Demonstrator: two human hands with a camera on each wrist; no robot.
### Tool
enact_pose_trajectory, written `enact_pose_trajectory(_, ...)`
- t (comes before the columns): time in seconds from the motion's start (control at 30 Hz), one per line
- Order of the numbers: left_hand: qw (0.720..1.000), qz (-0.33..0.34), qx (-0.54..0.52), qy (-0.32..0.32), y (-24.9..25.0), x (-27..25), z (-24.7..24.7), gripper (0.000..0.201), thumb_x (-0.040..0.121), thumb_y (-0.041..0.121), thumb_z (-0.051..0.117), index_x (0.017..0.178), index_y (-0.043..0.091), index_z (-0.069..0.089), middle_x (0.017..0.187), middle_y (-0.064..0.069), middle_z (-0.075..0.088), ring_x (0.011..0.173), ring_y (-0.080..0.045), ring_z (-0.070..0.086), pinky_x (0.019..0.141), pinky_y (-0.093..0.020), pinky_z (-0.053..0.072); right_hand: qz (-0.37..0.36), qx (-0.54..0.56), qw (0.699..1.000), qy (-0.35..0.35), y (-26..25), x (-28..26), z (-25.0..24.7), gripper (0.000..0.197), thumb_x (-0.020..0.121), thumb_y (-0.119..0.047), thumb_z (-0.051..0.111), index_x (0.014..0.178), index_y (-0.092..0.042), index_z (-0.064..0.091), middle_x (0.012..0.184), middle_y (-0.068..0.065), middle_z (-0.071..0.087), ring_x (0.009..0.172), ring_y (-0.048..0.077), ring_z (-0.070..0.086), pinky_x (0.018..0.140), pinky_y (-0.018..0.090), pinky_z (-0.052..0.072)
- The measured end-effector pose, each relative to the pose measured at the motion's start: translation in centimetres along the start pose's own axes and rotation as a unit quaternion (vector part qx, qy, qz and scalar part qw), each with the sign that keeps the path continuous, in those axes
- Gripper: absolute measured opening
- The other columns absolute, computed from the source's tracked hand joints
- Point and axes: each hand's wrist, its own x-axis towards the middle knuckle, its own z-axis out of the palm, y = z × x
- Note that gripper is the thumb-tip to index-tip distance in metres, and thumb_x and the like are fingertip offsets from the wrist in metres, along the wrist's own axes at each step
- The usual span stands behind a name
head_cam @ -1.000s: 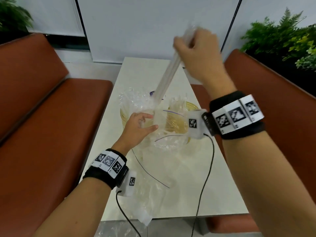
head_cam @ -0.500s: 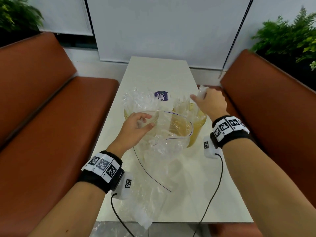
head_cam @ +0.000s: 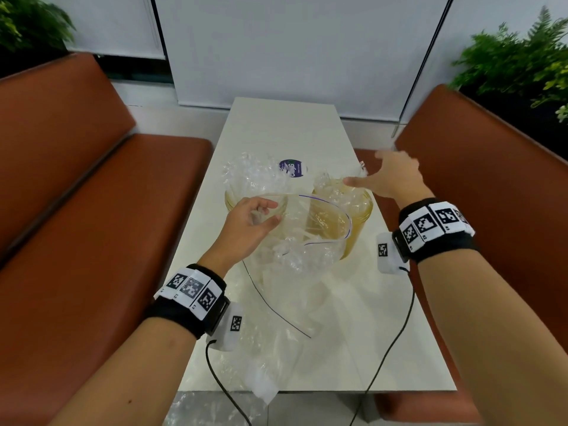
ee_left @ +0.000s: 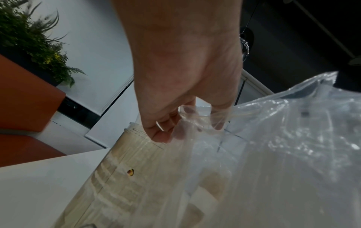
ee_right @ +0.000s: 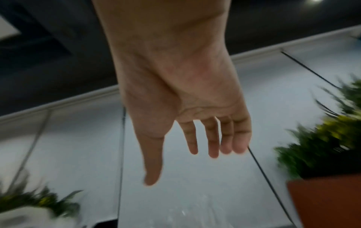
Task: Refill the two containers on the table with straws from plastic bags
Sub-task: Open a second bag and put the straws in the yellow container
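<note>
We are pinching the rim of a large clear plastic bag with a thin purple line at its mouth (head_cam: 310, 241) in our left hand (head_cam: 250, 222), thumb and curled fingers closing on the film and keeping the mouth spread wide; the bag is lying along the middle of the long white surface (head_cam: 276, 130), its mouth raised toward twelve o'clock and its crumpled tail trailing back toward six. Two round, yellow-tinted transparent containers are standing side by side just past the bag; the left container (head_cam: 230, 199) is sitting at twelve o'clock from our left hand, with crinkled clear plastic rising out of it, and the right container (head_cam: 359, 216) is sitting at three o'clock from it, holding pale wrapped straws (head_cam: 335, 192). Our right hand (head_cam: 392, 176) is hovering over the right container's far rim with fingers straight and spread, gripping nothing; the right wrist view is showing the same loose, extended fingers (ee_right: 213, 138). A round dark blue sticker (head_cam: 293, 168) is lying on the surface at twelve o'clock from the containers.
</note>
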Motion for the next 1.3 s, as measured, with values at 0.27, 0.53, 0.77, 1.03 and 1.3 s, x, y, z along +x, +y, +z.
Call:
enact_pose_trajectory(0.27,1.0,-0.007,-0.005,0.021,0.5,0.4,1.8,0.027,0.092,0.013,0.068,0.119,0.016,0.068,0.12,-0.006,0.056,0.093,-0.005,0.054,0.1,-0.036,0.049,-0.198,-0.075,0.974,-0.077,-8.7,-7.2,0.1,0.053,0.088,-0.063,0.058,0.085,-0.011,0.066,0.078,0.002,0.064,0.076,0.022,0.064,0.075,0.035,0.057)
enact_pose_trajectory(0.53,1.0,-0.023,-0.003,0.018,0.1,0.4,1.8,0.034,0.1,0.014,0.055,0.134,0.015,0.059,0.128,-0.008,0.054,0.104,-0.016,0.053,0.092,-0.025,0.041,-0.181,-0.189,0.899,-0.352,-9.9,-9.3,1.6,0.057,0.1,-0.057,0.036,0.131,-0.015,0.058,0.094,-0.002,0.067,0.076,0.016,0.06,0.058,0.029,0.042)
enact_pose_trajectory(0.77,0.999,-0.04,-0.003,-0.019,0.3,0.0,1.0,0.057,0.086,0.001,0.065,0.138,0.019,0.053,0.126,-0.001,0.053,0.093,-0.014,0.05,0.088,-0.029,0.048,-0.207,-0.257,0.878,-0.345,-9.7,-9.8,2.1,0.061,0.09,-0.07,0.047,0.097,-0.012,0.065,0.095,0.001,0.068,0.07,0.018,0.06,0.061,0.029,0.045)
enact_pose_trajectory(1.03,0.998,-0.034,0.008,-0.055,0.2,-0.2,0.2,0.061,0.085,-0.005,0.058,0.139,0.023,0.051,0.128,0.002,0.054,0.087,-0.01,0.047,0.082,-0.022,0.047,-0.206,-0.284,0.874,-0.335,-9.4,-9.3,4.6,0.035,0.095,-0.027,0.056,0.125,-0.012,0.065,0.123,0.005,0.066,0.102,0.026,0.065,0.09,0.037,0.054)
enact_pose_trajectory(1.3,0.996,-0.02,-0.013,-0.082,-0.3,-0.7,0.5,0.057,0.083,-0.001,0.072,0.132,0.025,0.058,0.125,-0.001,0.054,0.088,-0.01,0.048,0.085,-0.02,0.043,-0.204,-0.264,0.893,-0.301,-8.9,-8.2,5.0,0.04,0.094,-0.012,0.051,0.133,-0.01,0.061,0.128,0.008,0.064,0.111,0.029,0.064,0.082,0.034,0.05)
